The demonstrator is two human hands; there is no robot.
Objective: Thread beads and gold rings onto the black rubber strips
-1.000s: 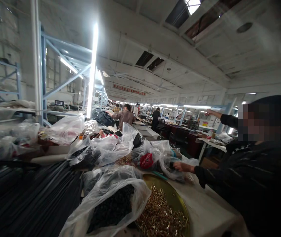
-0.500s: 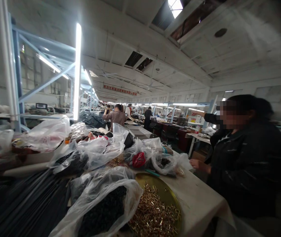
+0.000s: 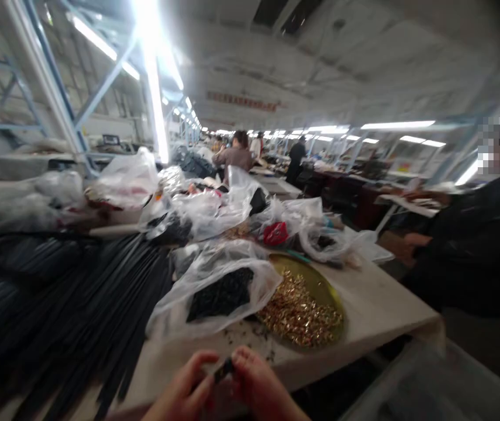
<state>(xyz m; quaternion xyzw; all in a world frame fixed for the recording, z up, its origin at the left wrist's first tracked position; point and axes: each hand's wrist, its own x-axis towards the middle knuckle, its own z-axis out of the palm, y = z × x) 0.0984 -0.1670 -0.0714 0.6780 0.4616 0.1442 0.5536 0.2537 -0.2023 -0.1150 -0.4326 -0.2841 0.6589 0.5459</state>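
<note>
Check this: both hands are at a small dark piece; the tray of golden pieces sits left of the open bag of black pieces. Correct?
No: the head view shows the tray right of the open bag. Left hand and right hand are at the small dark piece.

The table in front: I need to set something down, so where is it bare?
The widest bare patch on the table lies between the round tray and the table's right edge. A smaller one lies between the black strips and the left hand. It is crowded behind the tray, with plastic bags, and on the left, under the strips.
</note>
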